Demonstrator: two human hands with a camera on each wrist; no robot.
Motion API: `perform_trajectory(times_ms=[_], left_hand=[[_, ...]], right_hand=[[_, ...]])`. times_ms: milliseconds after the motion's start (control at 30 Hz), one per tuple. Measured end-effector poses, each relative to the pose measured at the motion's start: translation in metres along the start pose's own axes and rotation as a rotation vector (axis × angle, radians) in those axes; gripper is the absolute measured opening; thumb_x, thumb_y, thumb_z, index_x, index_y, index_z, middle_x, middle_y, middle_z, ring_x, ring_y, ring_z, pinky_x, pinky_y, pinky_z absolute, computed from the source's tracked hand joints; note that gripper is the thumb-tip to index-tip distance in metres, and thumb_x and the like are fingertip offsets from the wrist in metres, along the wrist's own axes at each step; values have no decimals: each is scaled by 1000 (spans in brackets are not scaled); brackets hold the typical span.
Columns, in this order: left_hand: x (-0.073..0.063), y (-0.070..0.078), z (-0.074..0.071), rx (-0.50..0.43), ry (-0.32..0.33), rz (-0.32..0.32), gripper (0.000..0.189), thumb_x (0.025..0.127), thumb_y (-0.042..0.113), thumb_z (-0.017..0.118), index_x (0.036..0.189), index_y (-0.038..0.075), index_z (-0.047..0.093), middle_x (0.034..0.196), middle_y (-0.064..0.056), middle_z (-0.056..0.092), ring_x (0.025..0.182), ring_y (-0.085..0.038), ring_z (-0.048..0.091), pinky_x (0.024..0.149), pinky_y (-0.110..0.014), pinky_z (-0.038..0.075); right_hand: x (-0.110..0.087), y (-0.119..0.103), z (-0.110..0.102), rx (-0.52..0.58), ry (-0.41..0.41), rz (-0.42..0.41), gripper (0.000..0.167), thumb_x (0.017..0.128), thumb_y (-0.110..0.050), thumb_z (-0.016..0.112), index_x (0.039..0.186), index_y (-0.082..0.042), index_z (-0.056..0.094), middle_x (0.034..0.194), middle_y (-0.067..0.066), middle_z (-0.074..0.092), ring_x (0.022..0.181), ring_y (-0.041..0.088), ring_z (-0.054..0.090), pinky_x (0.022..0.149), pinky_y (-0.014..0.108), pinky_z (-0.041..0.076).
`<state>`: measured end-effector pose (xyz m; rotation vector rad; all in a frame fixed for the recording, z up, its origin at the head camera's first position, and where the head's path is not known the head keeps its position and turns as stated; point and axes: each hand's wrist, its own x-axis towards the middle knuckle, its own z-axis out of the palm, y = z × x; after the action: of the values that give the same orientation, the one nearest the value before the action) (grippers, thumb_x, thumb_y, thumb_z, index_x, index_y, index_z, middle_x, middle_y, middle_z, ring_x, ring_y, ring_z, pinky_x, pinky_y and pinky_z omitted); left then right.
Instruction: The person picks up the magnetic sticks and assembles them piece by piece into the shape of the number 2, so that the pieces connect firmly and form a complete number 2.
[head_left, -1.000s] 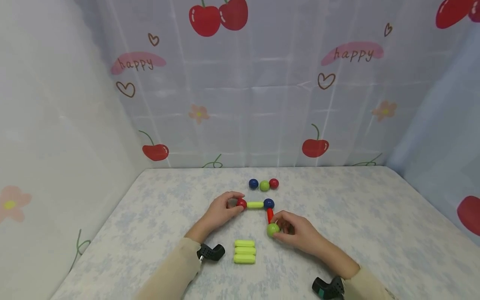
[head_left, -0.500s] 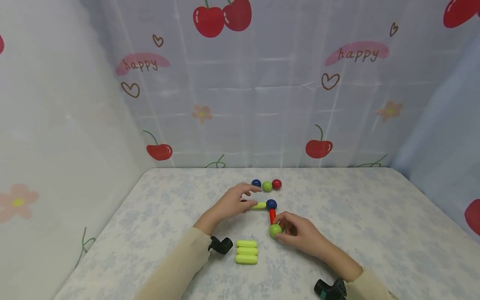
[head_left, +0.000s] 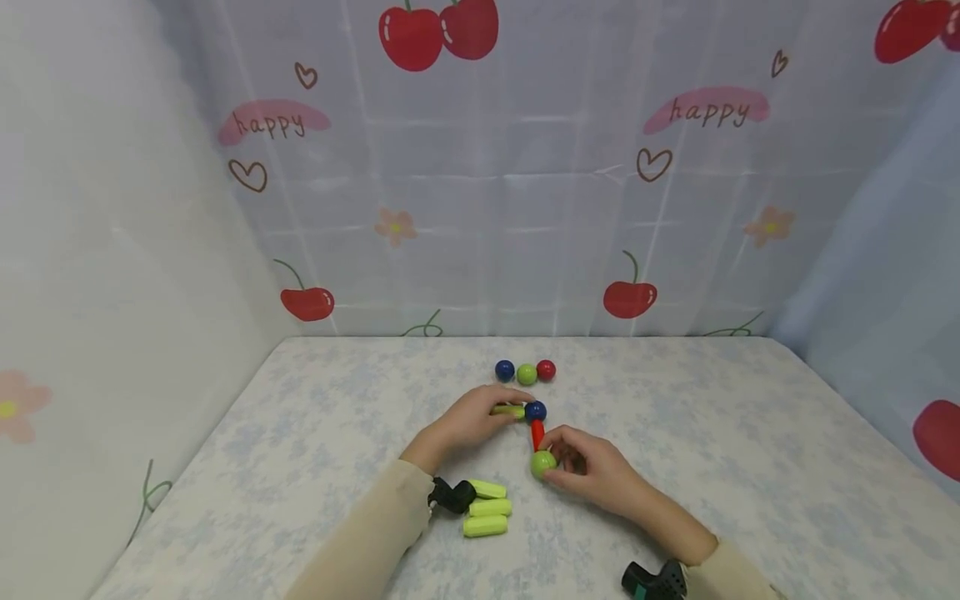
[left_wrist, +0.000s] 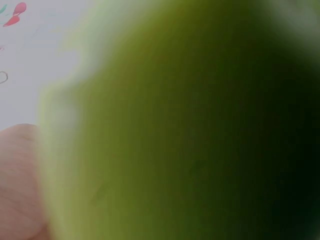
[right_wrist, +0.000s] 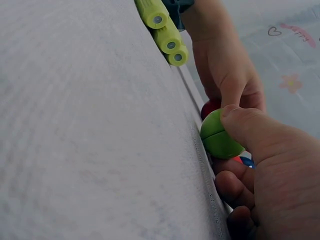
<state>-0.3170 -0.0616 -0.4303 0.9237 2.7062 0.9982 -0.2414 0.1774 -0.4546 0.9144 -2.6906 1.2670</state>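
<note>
**Glossy lime-green ball (head_left: 543,464) in a right hand (head_left: 588,468), mid-table**

Right hand: thumb and fingers pinch the ball, at the near end of a short red rod (head_left: 537,435). Rod's far end: a glossy dark-blue ball (head_left: 536,411). Leftward from it: a yellow-green rod (head_left: 510,412).
Left hand (head_left: 472,415): thumb and index finger either side of that yellow-green rod, index tip by the dark-blue ball; whether they grip, cannot tell. Dark-red ball (right_wrist: 210,106): beside the left hand, right wrist view.
Toward the far edge of the white, blue-mottled table (head_left: 337,400): one blue ball (head_left: 505,371), one green ball (head_left: 527,374), one red ball (head_left: 546,370), in a row.
Nearer side: three yellow-green rods (head_left: 491,507), side by side, the farthest partly behind a black wrist camera (head_left: 453,497).
</note>
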Motion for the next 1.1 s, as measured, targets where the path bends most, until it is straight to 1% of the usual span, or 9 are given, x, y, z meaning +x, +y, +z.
perform_trajectory(times_ms=[100, 233, 333, 400, 700, 900, 1000, 1067, 1100], left_hand=[[1, -3, 1, 14, 17, 23, 40, 101, 12, 58, 135, 32, 63, 134, 8, 65, 117, -11, 60, 102, -36, 48], [1, -5, 2, 28, 29, 27, 41, 101, 10, 57, 135, 32, 63, 128, 6, 68, 95, -10, 58, 89, -31, 47], [0, -6, 3, 35, 32, 21, 42, 100, 10, 58, 134, 33, 63, 124, 6, 69, 86, -10, 55, 83, -30, 45], [0, -6, 3, 34, 32, 18, 42, 100, 9, 58, 134, 34, 63, 122, 6, 69, 83, -10, 54, 81, -29, 44], [0, -8, 5, 33, 34, 27, 41, 101, 11, 57, 134, 35, 63, 119, 5, 70, 77, -8, 52, 79, -28, 44], [1, -7, 5, 38, 36, 21, 41, 101, 12, 57, 134, 35, 63, 114, 6, 71, 69, -8, 47, 77, -28, 43], [0, -7, 5, 43, 39, 18, 42, 101, 11, 58, 134, 36, 63, 117, 6, 71, 74, -9, 50, 78, -29, 43], [0, -6, 5, 44, 42, 16, 42, 101, 11, 58, 134, 36, 63, 120, 5, 70, 81, -11, 55, 81, -30, 45], [0, -6, 6, 40, 44, 12, 41, 101, 12, 58, 134, 36, 63, 122, 5, 70, 87, -10, 58, 83, -31, 46]], right_hand=[[1, 0, -1, -6, 5, -4, 30, 89, -33, 76, 114, -23, 63, 91, -8, 66, 72, 2, 56, 62, 22, 49], [1, 0, -1, -6, 4, -5, 30, 89, -32, 76, 114, -22, 63, 92, -7, 66, 73, 2, 57, 63, 22, 49], [1, 0, 0, -4, -2, -8, 31, 89, -31, 76, 115, -22, 62, 93, -7, 66, 73, 2, 57, 63, 22, 50], [1, 1, 1, -5, -4, -9, 31, 89, -31, 76, 115, -22, 62, 93, -7, 66, 73, 2, 57, 63, 22, 50], [-1, 1, 0, -8, 1, -22, 33, 89, -31, 77, 116, -21, 61, 92, -6, 65, 71, 1, 56, 62, 22, 49], [-1, -1, 0, -30, 10, -42, 39, 89, -29, 76, 124, -19, 61, 95, -6, 64, 71, 0, 55, 62, 22, 50], [-2, -1, 0, -44, 18, -58, 41, 90, -28, 76, 127, -17, 63, 98, -6, 63, 70, 0, 54, 62, 22, 49], [-3, -1, 0, -50, 21, -64, 40, 90, -27, 76, 127, -18, 63, 99, -6, 62, 70, 0, 54, 62, 21, 49], [-3, 0, 0, -54, 24, -66, 39, 90, -28, 76, 126, -18, 64, 100, -7, 62, 70, 0, 53, 62, 21, 49]])
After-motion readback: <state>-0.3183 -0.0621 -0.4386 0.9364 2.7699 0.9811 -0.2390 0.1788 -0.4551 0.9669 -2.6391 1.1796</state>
